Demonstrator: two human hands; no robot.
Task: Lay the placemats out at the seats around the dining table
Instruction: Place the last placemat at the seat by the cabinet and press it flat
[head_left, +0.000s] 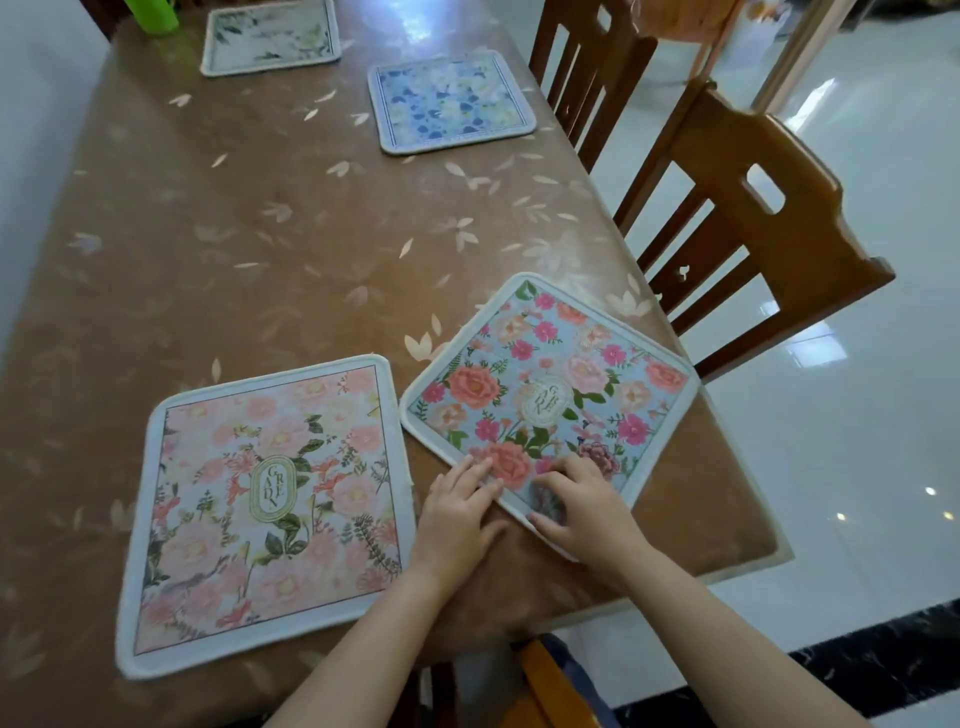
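Both hands press flat on the near corner of the blue rose placemat (550, 400), fingers spread and nothing pinched: the left hand (457, 512) lies half on the mat's near-left edge and half on the table (234, 249), while the right hand (584, 512) covers the mat's nearest corner, its fingertips (545, 480) pointing toward the left hand. From the head camera, this mat sits turned like a diamond near the table's right edge, its right corner close to the rim, in front of the near wooden chair (753, 234). Just beside it to the left, almost touching, lies the pink floral placemat (270, 509), set fairly square to the near edge. Farther up the right side is a blue-and-white placemat (451, 101), facing a 2nd chair (589, 73). At the far end lies a pale green-grey placemat (270, 36), with a green cup (153, 15) just to its left
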